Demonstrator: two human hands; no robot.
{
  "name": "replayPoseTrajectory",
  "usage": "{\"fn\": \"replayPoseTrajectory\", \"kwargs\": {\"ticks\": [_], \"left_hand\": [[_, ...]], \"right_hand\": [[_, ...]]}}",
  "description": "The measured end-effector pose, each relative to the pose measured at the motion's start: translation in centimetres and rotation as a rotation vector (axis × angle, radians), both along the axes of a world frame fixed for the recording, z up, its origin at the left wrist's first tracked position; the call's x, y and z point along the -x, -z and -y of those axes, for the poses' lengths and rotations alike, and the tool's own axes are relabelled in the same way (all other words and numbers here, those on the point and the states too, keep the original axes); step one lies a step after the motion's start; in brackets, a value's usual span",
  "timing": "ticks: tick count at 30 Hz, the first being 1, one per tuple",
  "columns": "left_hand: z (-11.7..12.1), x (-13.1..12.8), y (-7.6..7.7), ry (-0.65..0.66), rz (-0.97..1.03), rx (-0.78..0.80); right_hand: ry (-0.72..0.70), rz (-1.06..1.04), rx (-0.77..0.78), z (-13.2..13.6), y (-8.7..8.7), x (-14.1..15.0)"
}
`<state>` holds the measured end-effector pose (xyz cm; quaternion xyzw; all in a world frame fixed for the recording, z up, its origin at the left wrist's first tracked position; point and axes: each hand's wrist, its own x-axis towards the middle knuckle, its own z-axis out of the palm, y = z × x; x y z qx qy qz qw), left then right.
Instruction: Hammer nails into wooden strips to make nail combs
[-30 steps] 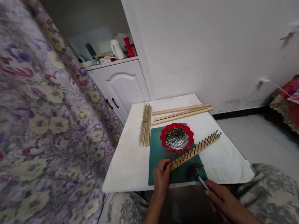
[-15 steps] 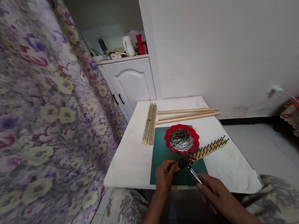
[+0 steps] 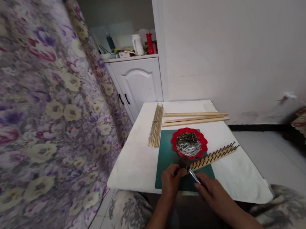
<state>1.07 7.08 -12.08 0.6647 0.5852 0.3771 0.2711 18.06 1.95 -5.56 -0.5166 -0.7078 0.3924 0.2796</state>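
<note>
My right hand (image 3: 212,192) is closed around the handle of a hammer (image 3: 193,176). The hammer's dark head is raised near the left end of a wooden strip (image 3: 207,162), which lies slantwise with rows of dark nails standing in it. At that same end, the fingertips of my left hand (image 3: 171,178) are pinched together beside the strip; whatever they hold is too small to make out. Beneath is a green mat (image 3: 163,157). Just behind the strip, a red scalloped dish (image 3: 174,148) holds a heap of dark and silvery nails.
Two nail-studded strips (image 3: 158,128) lie at the left of the white table (image 3: 130,165). Several bare wooden strips (image 3: 196,121) lie across its back. A floral curtain (image 3: 50,119) hangs to the left, and a white cabinet (image 3: 140,83) stands behind.
The hammer head has moved up and left, showing more of the strip's nails. My left hand keeps its pinch at the strip's end. The whole view has shifted slightly.
</note>
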Motion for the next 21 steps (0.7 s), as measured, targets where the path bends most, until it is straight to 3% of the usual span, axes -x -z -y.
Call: {"fn": "replayPoseTrajectory", "kwargs": {"ticks": [7,12,15,17,21], "left_hand": [[0.0,0.0,-0.2,0.001,-0.007,0.003],[0.0,0.1,0.0,0.024,-0.029,0.013],[-0.1,0.2,0.0,0.049,-0.037,0.016],[-0.1,0.4,-0.2,0.066,-0.048,0.012],[-0.2,1.1,-1.2,0.107,-0.054,0.004]], "right_hand": [[-0.001,0.005,-0.009,0.2,0.5,0.1],[0.007,-0.018,-0.012,0.6,0.0,-0.2],[-0.026,-0.099,0.089,1.8,-0.2,-1.1],[-0.043,-0.127,0.177,2.9,0.2,-1.9],[0.023,-0.151,0.179,4.5,2.4,-3.7]]}}
